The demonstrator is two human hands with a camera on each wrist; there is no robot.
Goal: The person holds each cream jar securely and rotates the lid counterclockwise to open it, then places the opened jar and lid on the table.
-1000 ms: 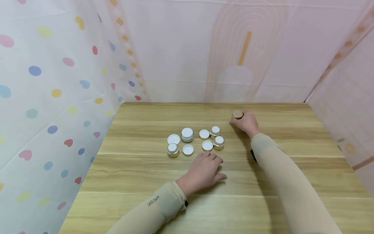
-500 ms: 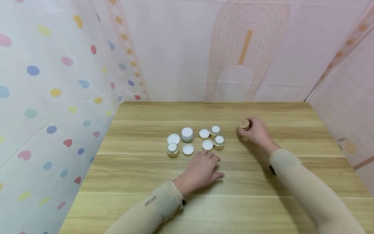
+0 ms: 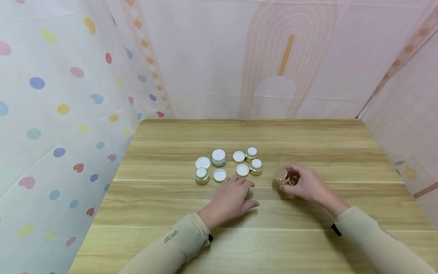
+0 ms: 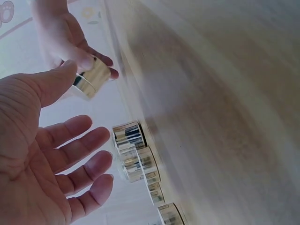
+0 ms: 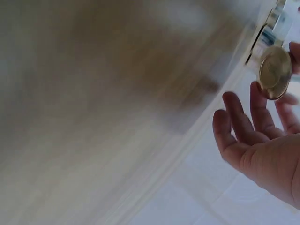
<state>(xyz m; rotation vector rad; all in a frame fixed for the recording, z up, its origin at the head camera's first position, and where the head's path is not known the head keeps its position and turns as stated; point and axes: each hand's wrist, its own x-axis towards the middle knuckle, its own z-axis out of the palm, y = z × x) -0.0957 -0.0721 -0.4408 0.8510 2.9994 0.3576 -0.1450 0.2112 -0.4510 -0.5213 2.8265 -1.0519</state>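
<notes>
My right hand [image 3: 306, 182] pinches a small gold cosmetic jar [image 3: 282, 176] between thumb and fingers, slightly tilted over the right middle of the table. In the left wrist view the jar [image 4: 96, 77] shows its shiny side; the right wrist view shows one round gold end [image 5: 275, 72]. My left hand [image 3: 230, 198] holds nothing, fingers relaxed and spread, its fingertips close to an upturned lid [image 3: 242, 170]. Beyond it stand a gold jar [image 3: 256, 167] and another gold jar [image 3: 251, 154], both with white tops.
Further left are a wider jar [image 3: 219, 158], a gold jar [image 3: 202, 176], a large upturned lid [image 3: 202, 163] and a smaller lid [image 3: 219, 175]. Another lid [image 3: 238, 156] lies among the jars. Patterned curtains [image 3: 205, 57] hang behind the wooden table [image 3: 154, 213].
My right hand has carried the gold jar from the back of the table toward me, and a little to the right. The left hand has shifted slightly left; the other jars and lids stay put.
</notes>
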